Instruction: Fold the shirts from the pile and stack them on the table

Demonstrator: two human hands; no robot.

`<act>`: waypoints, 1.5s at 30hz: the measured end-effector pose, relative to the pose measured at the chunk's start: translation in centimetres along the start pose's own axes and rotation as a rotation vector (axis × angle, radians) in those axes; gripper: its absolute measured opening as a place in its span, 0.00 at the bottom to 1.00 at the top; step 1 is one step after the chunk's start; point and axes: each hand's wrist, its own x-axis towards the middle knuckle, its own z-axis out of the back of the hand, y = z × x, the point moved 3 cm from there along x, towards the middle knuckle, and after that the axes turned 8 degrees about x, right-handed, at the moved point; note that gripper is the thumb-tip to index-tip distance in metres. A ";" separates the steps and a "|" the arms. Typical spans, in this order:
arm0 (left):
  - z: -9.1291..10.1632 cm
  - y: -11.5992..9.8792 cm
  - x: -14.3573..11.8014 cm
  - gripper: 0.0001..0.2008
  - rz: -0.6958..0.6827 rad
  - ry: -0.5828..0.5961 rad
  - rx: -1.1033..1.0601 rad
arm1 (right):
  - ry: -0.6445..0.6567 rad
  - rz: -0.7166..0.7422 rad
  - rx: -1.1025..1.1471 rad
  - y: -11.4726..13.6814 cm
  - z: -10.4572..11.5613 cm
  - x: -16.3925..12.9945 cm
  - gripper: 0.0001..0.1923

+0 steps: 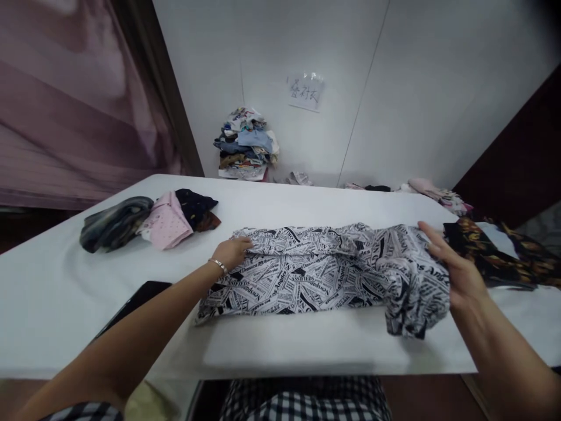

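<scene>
A white shirt with black newspaper print (298,280) stretches across the middle of the white table, laid in a long narrow strip with a lengthwise fold near its far edge. My left hand (234,252), with a bracelet at the wrist, pinches that fold close to the shirt's left end. At the other end, my right hand (460,272) grips the bunched cloth, thumb toward the far side. The gathered part there seems raised off the table and droops toward me. Some of my right fingers are hidden behind the fabric.
On the white table (280,345), several folded garments (169,222) lie at the left, near a flat black object (134,304) partly behind my left arm. Dark flowered clothing (477,251) lies at the right. A clothes pile (248,146) stands by the wall beneath a paper sign (305,92).
</scene>
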 end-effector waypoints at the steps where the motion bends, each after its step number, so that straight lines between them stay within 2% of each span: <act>1: -0.4 -0.3 -0.4 0.22 -0.008 0.025 0.020 | 0.000 -0.025 0.000 -0.8 0.6 -0.7 0.25; 5: -1.1 -1.0 -1.0 0.23 -0.009 0.101 0.064 | 0.019 -0.088 0.050 -3.1 2.5 -1.9 0.28; 8: -0.5 -1.1 -0.9 0.24 -0.005 0.124 0.073 | 0.057 -0.113 0.129 -3.5 3.2 -2.2 0.29; 10: 0.7 -1.5 -0.8 0.25 -0.005 0.066 0.069 | 0.083 -0.120 0.185 -3.2 3.3 -2.1 0.28; 12: 2.5 -2.8 -0.8 0.25 -0.006 -0.038 0.008 | 0.114 -0.128 0.223 -2.7 2.8 -1.8 0.27; 14: 4.4 -5.6 -1.3 0.23 -0.049 -0.133 -0.127 | 0.143 -0.144 0.242 -2.1 1.6 -1.5 0.28; 16: 6.1 -9.7 -2.6 0.21 -0.161 -0.189 -0.307 | 0.165 -0.156 0.237 -1.9 -0.2 -1.2 0.30; 18: 7.2 -14.5 -4.6 0.26 -0.297 -0.225 -0.497 | 0.182 -0.156 0.212 -2.2 -2.4 -1.3 0.31; 20: 7.4 -18.9 -6.9 0.34 -0.380 -0.226 -0.692 | 0.202 -0.169 0.197 -3.2 -4.7 -1.8 0.32; 23: 6.2 -23.2 -9.0 0.42 -0.280 -0.159 -0.983 | 0.237 -0.222 0.252 -5.7 -7.4 -3.2 0.34; 25: 5.2 -24.6 -9.2 0.40 -0.164 -0.120 -1.128 | 0.265 -0.245 0.321 -7.2 -8.6 -4.5 0.37; 29: 4.4 -24.7 -8.2 0.25 -0.009 -0.125 -1.292 | 0.398 -0.215 0.356 -9.1 -9.3 -6.4 0.38; 32: 5.0 -23.6 -7.6 0.20 0.003 -0.119 -1.335 | 0.475 -0.141 0.155 -9.9 -7.6 -5.4 0.36; 34: 5.5 -22.9 -7.5 0.19 0.000 -0.080 -1.339 | 0.440 -0.072 -0.063 -10.5 -5.6 -2.9 0.31; 37: 6.6 -22.2 -7.6 0.18 -0.003 -0.050 -1.325 | 0.274 0.004 -0.458 -11.0 -1.8 2.4 0.23; 39: 7.3 -22.0 -7.6 0.17 -0.017 -0.046 -1.305 | 0.141 0.073 -0.765 -10.8 0.4 6.0 0.25; 41: 8.0 -21.8 -7.6 0.15 -0.023 -0.059 -1.266 | 0.065 0.118 -0.944 -10.3 1.8 8.9 0.30; 45: 9.4 -21.2 -7.4 0.13 -0.001 -0.083 -1.146 | 0.080 0.133 -1.067 -10.3 2.6 12.4 0.39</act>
